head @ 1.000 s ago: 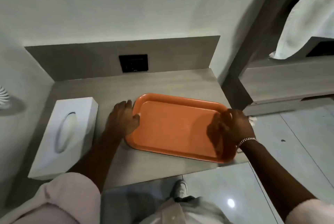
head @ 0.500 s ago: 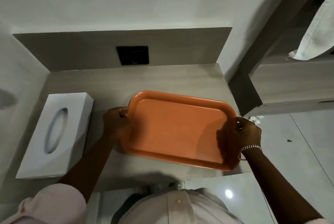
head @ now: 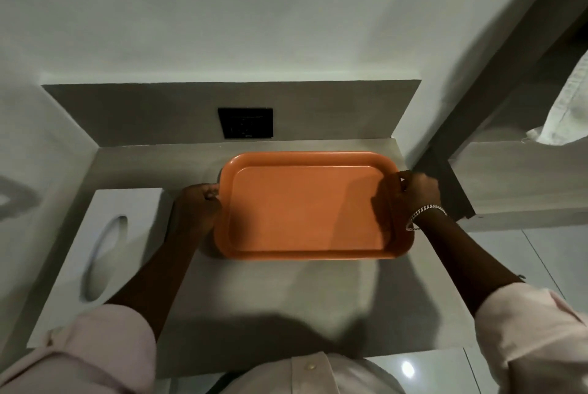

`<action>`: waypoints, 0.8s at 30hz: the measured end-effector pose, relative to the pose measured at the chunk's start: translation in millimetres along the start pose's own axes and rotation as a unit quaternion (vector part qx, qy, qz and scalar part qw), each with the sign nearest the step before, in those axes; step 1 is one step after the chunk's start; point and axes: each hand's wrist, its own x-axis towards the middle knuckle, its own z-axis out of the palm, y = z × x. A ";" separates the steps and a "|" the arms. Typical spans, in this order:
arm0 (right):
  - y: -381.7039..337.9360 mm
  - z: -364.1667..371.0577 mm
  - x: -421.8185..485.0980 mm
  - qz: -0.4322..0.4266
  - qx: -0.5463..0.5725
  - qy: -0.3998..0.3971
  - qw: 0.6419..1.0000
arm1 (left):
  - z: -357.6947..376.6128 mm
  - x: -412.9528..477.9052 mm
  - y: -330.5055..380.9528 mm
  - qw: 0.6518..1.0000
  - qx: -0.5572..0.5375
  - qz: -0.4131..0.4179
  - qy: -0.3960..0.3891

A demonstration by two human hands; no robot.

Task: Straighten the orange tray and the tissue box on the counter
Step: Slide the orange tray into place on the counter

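The empty orange tray (head: 305, 205) lies on the grey counter (head: 286, 291), its long sides about parallel to the back panel and close to it. My left hand (head: 199, 205) grips the tray's left rim. My right hand (head: 416, 191), with a bracelet on the wrist, grips the right rim. The white tissue box (head: 105, 253) with an oval slot lies at the counter's left, tilted, its far end leaning right; my left forearm covers its near right corner.
A black wall socket (head: 245, 123) sits in the back panel behind the tray. Walls close the counter at left and back. A wooden partition (head: 451, 177) and ledge stand at the right, with white cloth (head: 569, 107) above. Tiled floor shows at the lower right.
Both hands closed on the tray's short rims. The tray turned from a slant to square with the back panel and moved back and right. The tissue box did not move.
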 end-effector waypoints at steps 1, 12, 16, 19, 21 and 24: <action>-2.1 2.9 4.5 -0.003 -0.007 -0.003 1.000 | 1.2 2.9 -1.6 1.000 0.002 -0.005 0.001; -2.4 27.7 15.5 -0.040 -0.040 -0.021 0.998 | 3.6 8.3 -16.2 1.000 0.015 -0.024 0.011; -5.3 22.3 -1.6 -0.043 -0.022 -0.005 0.999 | 1.6 -12.8 2.3 0.994 0.093 0.064 0.004; -15.4 21.7 -38.0 -0.127 -0.033 0.001 0.991 | 14.4 -47.9 7.3 0.966 0.181 0.182 -0.006; -23.9 28.7 -72.3 -0.199 -0.027 0.009 0.980 | 28.8 -76.9 -0.2 0.925 0.266 0.271 0.003; -30.5 46.6 -119.0 -0.247 -0.052 -0.026 0.967 | 50.0 -111.2 -13.0 0.895 0.326 0.301 -0.044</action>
